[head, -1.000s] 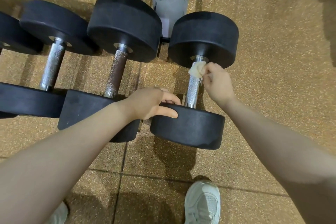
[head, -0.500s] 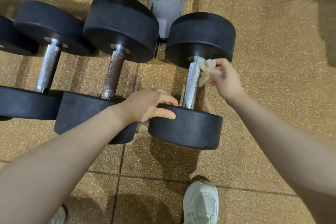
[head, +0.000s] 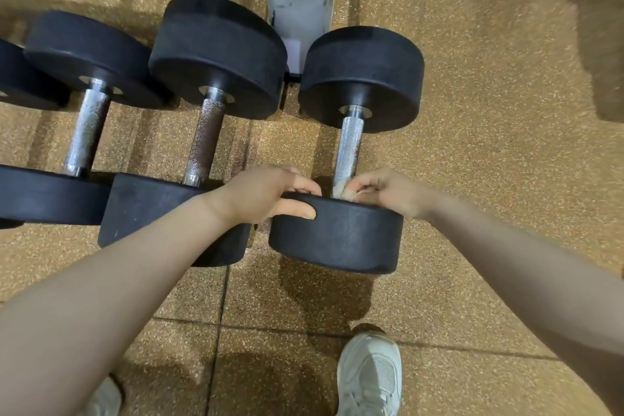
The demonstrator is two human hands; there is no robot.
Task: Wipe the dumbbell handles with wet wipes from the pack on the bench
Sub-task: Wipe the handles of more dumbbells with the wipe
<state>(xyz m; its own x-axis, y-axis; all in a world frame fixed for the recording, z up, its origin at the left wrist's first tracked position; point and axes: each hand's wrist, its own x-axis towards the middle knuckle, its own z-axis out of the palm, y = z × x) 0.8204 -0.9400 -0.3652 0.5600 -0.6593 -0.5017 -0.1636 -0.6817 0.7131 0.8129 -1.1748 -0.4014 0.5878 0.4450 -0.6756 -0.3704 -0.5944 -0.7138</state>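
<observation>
At frame centre, the left hand (head: 266,192) gripped the right dumbbell's (head: 347,145) near head (thumb on its face), while the right hand (head: 388,192) pinched a wipe (head: 341,189) against the handle's (head: 349,149) lower end.

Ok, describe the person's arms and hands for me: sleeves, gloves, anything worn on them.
Both arms are bare from the frame edge down to the wrist, with no sleeves in view. The left hand and right hand wear no gloves, and no watch, bracelet or ring shows. The nails look short and unpainted.
</observation>
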